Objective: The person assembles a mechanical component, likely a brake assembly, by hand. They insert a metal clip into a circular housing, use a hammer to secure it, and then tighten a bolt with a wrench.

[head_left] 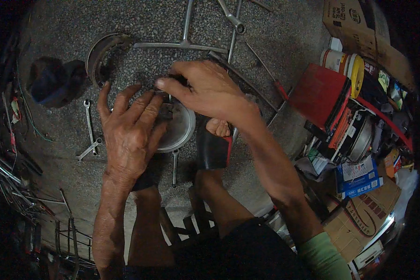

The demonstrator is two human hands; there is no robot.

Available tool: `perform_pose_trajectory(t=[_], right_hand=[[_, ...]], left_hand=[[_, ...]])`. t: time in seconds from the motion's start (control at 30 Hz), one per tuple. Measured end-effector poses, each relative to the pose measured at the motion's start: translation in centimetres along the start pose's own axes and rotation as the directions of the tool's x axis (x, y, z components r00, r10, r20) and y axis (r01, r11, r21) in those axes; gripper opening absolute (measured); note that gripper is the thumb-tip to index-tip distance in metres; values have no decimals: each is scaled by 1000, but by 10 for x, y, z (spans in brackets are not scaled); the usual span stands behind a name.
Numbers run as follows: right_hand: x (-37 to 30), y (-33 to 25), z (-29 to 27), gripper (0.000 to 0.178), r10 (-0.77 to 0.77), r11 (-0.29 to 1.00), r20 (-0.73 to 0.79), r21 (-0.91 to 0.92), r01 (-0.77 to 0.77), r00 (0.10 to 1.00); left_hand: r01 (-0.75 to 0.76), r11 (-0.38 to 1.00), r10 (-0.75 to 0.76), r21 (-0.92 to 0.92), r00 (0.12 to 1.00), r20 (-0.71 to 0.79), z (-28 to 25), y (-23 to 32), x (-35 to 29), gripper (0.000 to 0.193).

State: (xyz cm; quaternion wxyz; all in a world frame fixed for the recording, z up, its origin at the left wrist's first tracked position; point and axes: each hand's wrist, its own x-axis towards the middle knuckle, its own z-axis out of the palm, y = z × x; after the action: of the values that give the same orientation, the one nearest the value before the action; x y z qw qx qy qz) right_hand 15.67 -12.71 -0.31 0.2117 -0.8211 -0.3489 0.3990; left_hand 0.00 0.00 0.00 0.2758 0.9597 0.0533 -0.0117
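A round, shallow metal plate (pixel 182 131) with a raised rim lies on the floor in front of me, and dark parts on it are mostly covered by my hands. My left hand (pixel 129 128) reaches over its left side with fingers stretched out and apart; contact under the fingertips is hidden. Above the plate's far edge, my right hand (pixel 207 86) has thumb and fingers curled together in a pinch. What they hold is too dark to make out. Just beyond the left fingertips stands a curved brake shoe (pixel 94 58).
A T-handled wrench (pixel 185 45) and metal bars lie beyond my hands. Wrenches (pixel 88 122) lie left, another wrench (pixel 175 169) below the plate. At right are a red box (pixel 318 95), tub (pixel 337 63) and cartons (pixel 366 214); tools (pixel 21 186) crowd the left. My sandalled foot (pixel 213 151) is close.
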Motion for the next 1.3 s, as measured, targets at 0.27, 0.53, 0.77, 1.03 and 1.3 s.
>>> perform_pose_trajectory(t=[0.27, 0.53, 0.77, 1.03, 1.3], right_hand=[[4, 0, 14, 44, -92, 994, -61, -66, 88, 994], [1, 4, 7, 40, -95, 988, -64, 112, 102, 993], [5, -8, 5, 35, -79, 992, -8, -104, 77, 997], [2, 1, 0, 37, -114, 993, 11, -17, 114, 993], [3, -2, 8, 44, -71, 995, 12, -70, 72, 997]], left_hand=[[4, 1000, -4, 1, 1000, -3, -4, 1, 1, 47], [2, 1000, -3, 10, 1000, 6, -6, 0, 1, 49], [6, 1000, -6, 0, 1000, 12, -6, -1, 0, 50], [-16, 1000, 16, -10, 1000, -19, -4, -1, 2, 49], [2, 1000, -2, -30, 1000, 8, -3, -3, 0, 53]])
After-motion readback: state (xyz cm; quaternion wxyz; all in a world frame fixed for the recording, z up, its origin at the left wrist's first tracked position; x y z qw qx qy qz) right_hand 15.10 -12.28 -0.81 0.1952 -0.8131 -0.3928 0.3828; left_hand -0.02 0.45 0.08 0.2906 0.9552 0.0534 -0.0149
